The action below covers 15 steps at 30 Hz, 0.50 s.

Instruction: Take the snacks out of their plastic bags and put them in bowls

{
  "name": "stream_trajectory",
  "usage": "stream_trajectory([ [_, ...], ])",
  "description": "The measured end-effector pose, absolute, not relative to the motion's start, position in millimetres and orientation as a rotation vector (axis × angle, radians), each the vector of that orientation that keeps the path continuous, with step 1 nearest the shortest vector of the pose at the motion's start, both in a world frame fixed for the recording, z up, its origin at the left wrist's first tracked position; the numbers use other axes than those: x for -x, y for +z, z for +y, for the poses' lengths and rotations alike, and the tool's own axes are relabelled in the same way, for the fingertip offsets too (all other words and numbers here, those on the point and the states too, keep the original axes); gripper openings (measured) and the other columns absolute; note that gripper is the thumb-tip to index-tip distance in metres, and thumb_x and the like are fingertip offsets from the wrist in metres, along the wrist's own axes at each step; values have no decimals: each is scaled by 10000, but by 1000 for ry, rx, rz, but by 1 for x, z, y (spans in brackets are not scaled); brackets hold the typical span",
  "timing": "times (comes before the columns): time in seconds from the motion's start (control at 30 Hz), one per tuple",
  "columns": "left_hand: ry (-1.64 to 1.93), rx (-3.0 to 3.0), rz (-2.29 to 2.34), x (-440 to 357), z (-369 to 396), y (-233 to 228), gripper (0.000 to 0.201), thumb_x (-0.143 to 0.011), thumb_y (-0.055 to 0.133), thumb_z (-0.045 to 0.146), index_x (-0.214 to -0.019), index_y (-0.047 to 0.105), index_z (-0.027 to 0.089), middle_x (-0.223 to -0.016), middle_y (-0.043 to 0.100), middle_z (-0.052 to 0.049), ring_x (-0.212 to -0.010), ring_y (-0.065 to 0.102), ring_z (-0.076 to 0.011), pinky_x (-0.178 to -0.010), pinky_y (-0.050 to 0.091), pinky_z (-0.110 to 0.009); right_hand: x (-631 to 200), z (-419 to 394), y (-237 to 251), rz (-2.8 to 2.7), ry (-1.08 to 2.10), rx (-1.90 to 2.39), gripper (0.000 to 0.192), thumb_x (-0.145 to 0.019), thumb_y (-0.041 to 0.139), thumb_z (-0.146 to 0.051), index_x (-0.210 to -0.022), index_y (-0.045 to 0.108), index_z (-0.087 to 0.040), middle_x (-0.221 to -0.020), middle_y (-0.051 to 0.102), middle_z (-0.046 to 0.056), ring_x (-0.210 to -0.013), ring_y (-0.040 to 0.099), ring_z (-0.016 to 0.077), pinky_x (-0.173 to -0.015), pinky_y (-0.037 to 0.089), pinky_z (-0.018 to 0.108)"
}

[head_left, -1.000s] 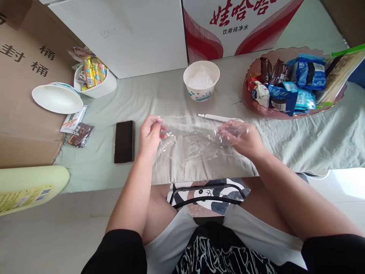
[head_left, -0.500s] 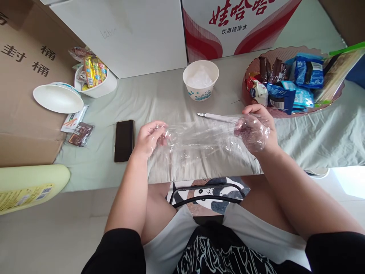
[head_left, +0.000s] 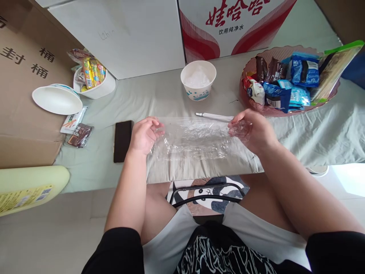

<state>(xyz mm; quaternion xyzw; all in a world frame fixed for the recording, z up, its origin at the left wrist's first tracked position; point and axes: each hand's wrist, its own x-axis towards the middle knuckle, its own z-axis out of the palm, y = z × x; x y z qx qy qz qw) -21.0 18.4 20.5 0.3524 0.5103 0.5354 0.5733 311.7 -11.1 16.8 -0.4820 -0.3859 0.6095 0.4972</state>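
Clear plastic bag (head_left: pixel 196 137) lies stretched flat on the desk (head_left: pixel 176 95), long axis running left to right between both hands. Left hand (head_left: pixel 144 134) pinches its left end, fingers closed on the film. Right hand (head_left: pixel 252 131) grips the right end likewise. Phone (head_left: pixel 122 140) just left of the left hand; white pen-like tool (head_left: pixel 213 116) just beyond the bag.

The red and white carton (head_left: pixel 228 26) ran off the top edge, its big characters cut through. The brown cardboard box (head_left: pixel 25 87) left the picture at the left. A green packet (head_left: pixel 339 64) in the pink tray (head_left: pixel 251 102) was clipped by the right edge. The white tool (head_left: pixel 212 115) lay partly behind the clear plastic sheet (head_left: pixel 194 139). What filled the white bowl (head_left: pixel 198 80) was too pale to make out. The snack wrappers' print was too small to read.
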Motion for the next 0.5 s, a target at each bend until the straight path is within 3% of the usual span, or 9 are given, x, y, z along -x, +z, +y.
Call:
stream_trajectory([
  [0.07, 1221, -875, 1221, 22, 17, 20, 204, -604, 821, 182, -787, 732, 180, -979, 667, -54, -810, 714, -178, -492, 522, -199, -316, -16, 19, -973, 1573, 1143, 354, -705, 873, -497, -794, 645, -241, -681, 672, -16, -504, 586, 128, -524, 515, 292],
  [0.1, 1208, -875, 1219, 23, 16, 20, 294, -576, 819, 144, -857, 749, 192, -1008, 674, -51, -825, 716, -171, -458, 482, -171, -321, -18, 20, -1002, 1662, 1086, 428, -657, 905, -519, -900, 667, -258, -671, 671, -43, -459, 553, 112, -502, 496, 279],
  [0.17, 1192, -827, 1172, 23, 15, 22, 397, -555, 780, 94, -931, 762, 218, -1057, 695, -46, -787, 695, -137, -387, 376, -127, -329, -20, 19, -1041, 1853, 928, 684, -616, 856, -706, -1134, 661, -305, -635, 664, -76, -383, 498, 107, -459, 467, 280],
  [0.23, 1122, -759, 1101, 22, 16, 23, 420, -544, 733, 60, -927, 767, 230, -1113, 716, -47, -694, 637, -90, -338, 260, -110, -333, -18, 15, -1027, 1938, 851, 746, -672, 726, -828, -1201, 654, -308, -624, 665, -62, -397, 532, 135, -476, 500, 314],
  [0.33, 874, -731, 1077, 15, 21, 22, 411, -550, 732, 23, -921, 775, 194, -1104, 729, -78, -576, 563, -47, -316, 148, -121, -319, -10, 9, -955, 1870, 946, 493, -862, 611, -714, -1064, 679, -269, -852, 768, 44, -740, 746, 227, -721, 632, 421],
  [0.4, 746, -790, 1077, 8, 26, 19, 417, -559, 772, 20, -945, 782, 177, -1083, 727, -93, -567, 597, -58, -316, 157, -126, -301, -8, 6, -998, 1895, 970, 453, -907, 581, -669, -1060, 666, -250, -1078, 792, 113, -1022, 771, 278, -888, 639, 486],
  [0.43, 712, -834, 1061, 5, 28, 18, 434, -559, 797, 27, -965, 786, 181, -1087, 729, -95, -581, 627, -74, -317, 171, -126, -291, -9, 5, -1033, 1952, 962, 464, -905, 596, -662, -1093, 656, -243, -1147, 787, 133, -1086, 763, 290, -919, 636, 503],
  [0.5, 676, -911, 994, 1, 30, 16, 500, -561, 844, 58, -1032, 786, 213, -1124, 740, -93, -629, 686, -114, -325, 206, -123, -275, -14, 5, -1105, 2126, 942, 478, -857, 711, -602, -1152, 643, -232, -1140, 790, 132, -1029, 777, 276, -876, 646, 476],
])
